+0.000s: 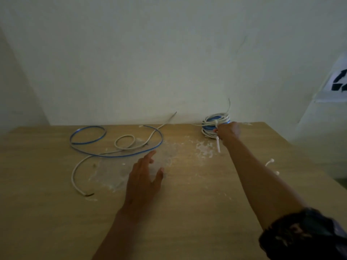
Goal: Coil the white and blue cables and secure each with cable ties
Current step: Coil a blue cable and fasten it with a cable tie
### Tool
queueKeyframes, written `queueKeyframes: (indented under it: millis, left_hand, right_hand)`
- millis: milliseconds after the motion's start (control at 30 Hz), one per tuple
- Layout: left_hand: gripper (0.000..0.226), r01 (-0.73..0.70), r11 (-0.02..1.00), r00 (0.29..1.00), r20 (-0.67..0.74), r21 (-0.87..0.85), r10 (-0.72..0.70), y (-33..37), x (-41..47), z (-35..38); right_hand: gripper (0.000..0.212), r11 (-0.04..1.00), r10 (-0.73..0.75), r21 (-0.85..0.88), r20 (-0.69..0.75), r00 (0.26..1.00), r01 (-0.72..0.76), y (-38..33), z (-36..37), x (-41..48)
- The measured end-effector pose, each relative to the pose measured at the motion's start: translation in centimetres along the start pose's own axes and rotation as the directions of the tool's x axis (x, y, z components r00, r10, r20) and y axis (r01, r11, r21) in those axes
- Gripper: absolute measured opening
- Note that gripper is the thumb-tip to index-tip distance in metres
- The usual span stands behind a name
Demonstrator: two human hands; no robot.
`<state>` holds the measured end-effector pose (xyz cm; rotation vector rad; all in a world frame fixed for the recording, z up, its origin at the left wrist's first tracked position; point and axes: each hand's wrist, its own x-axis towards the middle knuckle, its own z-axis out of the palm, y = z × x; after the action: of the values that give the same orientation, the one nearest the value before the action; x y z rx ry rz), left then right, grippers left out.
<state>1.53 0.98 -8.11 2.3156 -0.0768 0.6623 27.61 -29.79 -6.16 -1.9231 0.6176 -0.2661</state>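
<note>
A tight coil of white and blue cable [212, 122] sits at the back right of the wooden table [56, 212], against the wall. My right hand [228, 130] reaches out and grips it, and a white cable tie [218, 144] hangs down from the coil by my fingers. A loose blue cable [116, 155] lies in wide loops at the back left. A loose white cable [75, 175] winds through it and ends near the front left. My left hand [145, 175] hovers flat above the table's middle, fingers apart, holding nothing.
White crumbs and dust [203, 149] are scattered over the middle of the table. Two spare white cable ties [270, 162] lie near the right edge. A white wall [150, 62] stands right behind the table. A printed sheet [338, 79] hangs at the far right.
</note>
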Motion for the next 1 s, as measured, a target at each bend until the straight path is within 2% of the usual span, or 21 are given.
queueKeyframes:
  millis: [100, 200, 300, 333, 433, 467, 533, 567, 600, 667, 733, 767, 800, 833, 900, 967, 1000]
  left_hand:
    - [0.057, 0.009, 1.0, 1.0, 0.0, 0.01, -0.009, -0.3, 0.0, 0.4]
    - [0.056, 0.043, 0.999, 0.999, 0.008, 0.001, -0.043, -0.4, 0.0, 0.5]
    - [0.064, 0.234, 0.972, 0.972, -0.001, 0.03, -0.234, -0.8, 1.0, 0.1]
    - [0.069, 0.274, 0.959, 0.961, 0.012, 0.074, -0.275, -1.0, 1.7, -0.3]
    - [0.078, 0.245, 0.929, 0.944, 0.15, 0.276, -0.293, -1.6, 4.5, -1.4]
    - [0.078, 0.241, 0.913, 0.928, 0.196, 0.33, -0.316, -1.8, 5.3, -1.5]
    - [0.074, 0.295, 0.868, 0.887, 0.223, 0.399, -0.404, -1.9, 6.3, -1.5]
    - [0.064, 0.304, 0.863, 0.887, 0.209, 0.404, -0.411, -1.7, 6.5, -1.4]
    - [0.046, 0.259, 0.883, 0.913, 0.199, 0.391, -0.356, -1.5, 6.4, -1.1]
    - [0.011, 0.084, 0.939, 0.962, 0.219, 0.332, -0.163, -0.6, 5.6, -0.4]
    - [0.011, -0.089, 0.971, 0.983, 0.177, 0.223, 0.049, 0.6, 4.7, 0.1]
    - [0.014, -0.161, 0.971, 0.982, 0.125, 0.178, 0.14, 1.4, 4.3, 0.0]
    - [0.016, -0.223, 0.964, 0.974, 0.062, 0.147, 0.216, 2.2, 4.0, -0.2]
    - [0.017, -0.264, 0.953, 0.964, 0.004, 0.147, 0.267, 2.8, 3.7, -0.4]
    - [0.017, -0.307, 0.933, 0.94, -0.096, 0.189, 0.328, 3.2, 3.3, -0.8]
    - [0.014, -0.251, 0.941, 0.939, -0.178, 0.229, 0.294, 2.4, 3.0, -1.2]
    - [0.013, -0.184, 0.957, 0.948, -0.217, 0.223, 0.233, 1.4, 3.0, -1.5]
  right_hand:
    - [0.039, 0.998, 0.005, 0.059, -0.078, 0.997, -0.001, -0.2, -1.1, -2.4]
    - [0.028, 0.994, -0.025, 0.101, -0.027, 0.999, 0.027, -1.3, -2.8, -6.2]
    - [0.04, 0.997, -0.073, -0.003, -0.05, 0.996, 0.073, -2.4, -4.3, -8.1]
    - [0.038, 0.996, -0.082, -0.042, -0.072, 0.994, 0.079, -2.5, -4.8, -8.9]
    - [0.028, 0.976, -0.17, -0.164, -0.18, 0.969, 0.14, -2.1, -4.7, -11.9]
    - [0.027, 0.957, -0.269, -0.184, -0.287, 0.919, 0.222, -1.7, -4.3, -13.3]
    - [0.026, 0.85, -0.516, -0.178, -0.465, 0.719, 0.496, -1.0, -3.1, -16.5]
    - [0.025, 0.769, -0.606, -0.145, -0.477, 0.637, 0.623, -0.8, -2.4, -18.1]
    - [0.023, 0.683, -0.69, -0.104, -0.415, 0.593, 0.723, -0.4, -1.3, -19.5]
    - [0.03, 0.579, -0.814, -0.054, -0.075, 0.575, 0.813, 1.1, 0.8, -21.9]
    - [0.044, 0.515, -0.799, -0.117, 0.294, 0.525, 0.849, 2.0, 2.1, -23.3]
    - [0.044, 0.494, -0.777, -0.144, 0.369, 0.51, 0.857, 2.2, 2.4, -23.5]
    - [0.037, 0.495, -0.783, -0.133, 0.361, 0.507, 0.859, 2.1, 2.3, -23.8]
    - [0.027, 0.502, -0.808, -0.097, 0.301, 0.506, 0.86, 1.8, 1.9, -24.1]
    - [0.013, 0.512, -0.855, -0.021, 0.078, 0.512, 0.859, 1.2, 0.6, -24.3]
    - [0.017, 0.608, -0.772, 0.068, -0.18, 0.609, 0.791, 0.5, -0.5, -24.1]
    - [0.02, 0.677, -0.663, 0.171, -0.279, 0.694, 0.716, 0.1, -1.0, -23.5]
